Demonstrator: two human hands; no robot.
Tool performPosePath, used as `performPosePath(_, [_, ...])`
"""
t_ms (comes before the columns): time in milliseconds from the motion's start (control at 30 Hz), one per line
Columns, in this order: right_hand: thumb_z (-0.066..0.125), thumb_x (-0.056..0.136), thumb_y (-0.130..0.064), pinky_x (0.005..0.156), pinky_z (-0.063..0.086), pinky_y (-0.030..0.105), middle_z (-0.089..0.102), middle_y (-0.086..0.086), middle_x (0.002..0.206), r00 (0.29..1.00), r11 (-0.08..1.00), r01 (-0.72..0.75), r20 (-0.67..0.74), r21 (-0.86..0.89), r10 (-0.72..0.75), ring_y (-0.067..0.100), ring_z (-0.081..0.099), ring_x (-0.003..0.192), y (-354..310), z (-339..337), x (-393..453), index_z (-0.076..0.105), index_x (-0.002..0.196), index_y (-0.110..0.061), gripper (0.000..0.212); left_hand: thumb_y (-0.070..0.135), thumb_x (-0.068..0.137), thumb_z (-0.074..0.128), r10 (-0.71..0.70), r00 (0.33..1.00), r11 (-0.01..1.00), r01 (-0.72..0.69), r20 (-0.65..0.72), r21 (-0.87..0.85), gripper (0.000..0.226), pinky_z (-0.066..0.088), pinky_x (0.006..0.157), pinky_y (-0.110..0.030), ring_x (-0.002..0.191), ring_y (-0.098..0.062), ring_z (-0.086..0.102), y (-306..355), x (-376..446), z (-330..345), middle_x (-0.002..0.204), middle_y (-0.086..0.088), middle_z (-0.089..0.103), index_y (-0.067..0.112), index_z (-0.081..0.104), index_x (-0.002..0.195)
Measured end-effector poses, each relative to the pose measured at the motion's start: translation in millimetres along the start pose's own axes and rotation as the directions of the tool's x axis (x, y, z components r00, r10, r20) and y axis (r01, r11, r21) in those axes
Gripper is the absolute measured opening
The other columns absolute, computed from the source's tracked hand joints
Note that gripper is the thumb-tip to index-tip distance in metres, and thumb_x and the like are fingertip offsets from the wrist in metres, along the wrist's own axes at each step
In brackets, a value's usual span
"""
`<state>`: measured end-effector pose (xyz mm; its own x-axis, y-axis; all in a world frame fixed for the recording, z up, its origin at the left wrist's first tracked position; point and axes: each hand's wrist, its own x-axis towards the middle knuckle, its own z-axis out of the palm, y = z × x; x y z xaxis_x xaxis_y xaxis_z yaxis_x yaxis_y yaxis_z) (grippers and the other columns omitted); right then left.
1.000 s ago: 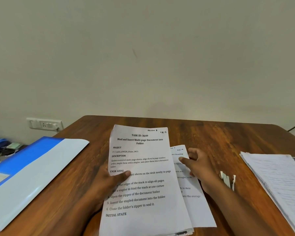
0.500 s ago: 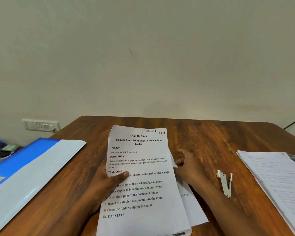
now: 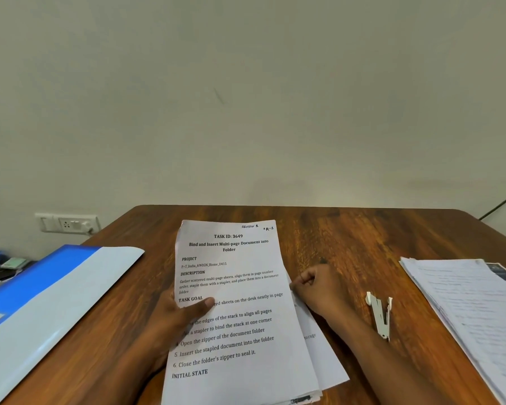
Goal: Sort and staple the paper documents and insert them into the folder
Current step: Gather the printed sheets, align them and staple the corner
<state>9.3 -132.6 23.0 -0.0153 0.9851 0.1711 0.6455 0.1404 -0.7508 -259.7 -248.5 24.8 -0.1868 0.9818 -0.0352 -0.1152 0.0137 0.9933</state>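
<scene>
Now we note the change over the last second: the right hand (image 3: 319,290) has drawn the second sheet (image 3: 327,361) leftward under the top stack (image 3: 234,302), so that far less of it shows at the stack's right edge than before. The stapler (image 3: 379,317), formerly half hidden by the wrist, is now fully exposed. We judge that the sorting step is closing: the loose page is being merged with the held pages, and squaring the edges should follow before stapling.

Hand states:
- Left hand (image 3: 184,317): grasps the stack at its left edge, thumb pressed on the printed face near the "TASK GOAL" line, fingers hidden beneath.
- Right hand: fingers curled at the stack's right edge, touching the paper there. It appears to pinch the second sheet, though the contact itself is hidden by the top page.

Positions on the desk (image 3: 348,235), taking the stack as the dial centre:
- Second sheet: beneath the stack, protruding at 4 o'clock.
- Stapler: at 3 o'clock, lying open on the wood, just beside the right forearm and not touched.
- Further pile of papers (image 3: 465,302): at 3 o'clock beyond the stapler, at the desk's right edge, well apart from both hands.
- Folder (image 3: 50,293): at 9 o'clock, blue and white, lying flat, near the left forearm.

We judge stapling and insertion as not yet begun.
</scene>
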Motion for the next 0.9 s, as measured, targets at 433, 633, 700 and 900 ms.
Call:
performPosePath(433, [0.07,0.095,-0.03,0.061,0.055,0.029,0.07,-0.014,0.068,1.0,0.976,0.023,-0.001,-0.217,-0.023,0.006,0.066,0.062,-7,8,-6,0.072,0.068,-0.024,0.028,0.001,0.084,0.075,-0.012,1.0,0.998,0.014,0.029,-0.057,0.044,0.062,0.081,-0.064,0.098,-0.053,0.073,0,-1,-2,0.113,-0.03,0.074,-0.002,0.061,0.126])
performPosePath(633, [0.078,0.085,-0.032,0.055,0.052,0.032,0.065,0.0,0.066,0.995,0.963,-0.029,0.08,-0.267,0.053,0.016,0.065,0.059,2,-13,8,0.066,0.068,-0.017,0.026,-0.001,0.085,0.075,-0.014,1.0,0.995,0.016,0.023,-0.099,0.044,0.064,0.074,-0.059,0.097,-0.054,0.073,-3,2,-4,0.113,-0.032,0.073,-0.001,0.061,0.126])
performPosePath(700, [0.083,0.082,-0.038,0.053,0.047,0.032,0.064,0.0,0.064,0.982,0.954,-0.077,0.142,-0.291,0.122,0.015,0.061,0.055,7,-30,11,0.063,0.066,-0.016,0.033,-0.002,0.085,0.072,-0.012,1.0,0.996,0.014,0.022,-0.088,0.042,0.062,0.08,-0.063,0.098,-0.053,0.073,-4,3,-5,0.113,-0.031,0.074,-0.002,0.06,0.126])
performPosePath(900, [0.088,0.078,-0.043,0.071,0.058,0.037,0.069,-0.01,0.084,0.998,0.998,-0.06,0.001,-0.033,0.06,0.012,0.069,0.08,8,-25,5,0.063,0.092,-0.027,0.033,0.023,0.059,0.101,0.011,0.999,0.999,-0.009,0.042,-0.045,0.077,0.064,0.076,-0.058,0.095,-0.051,0.075,1,0,-2,0.111,-0.029,0.075,-0.001,0.064,0.122])
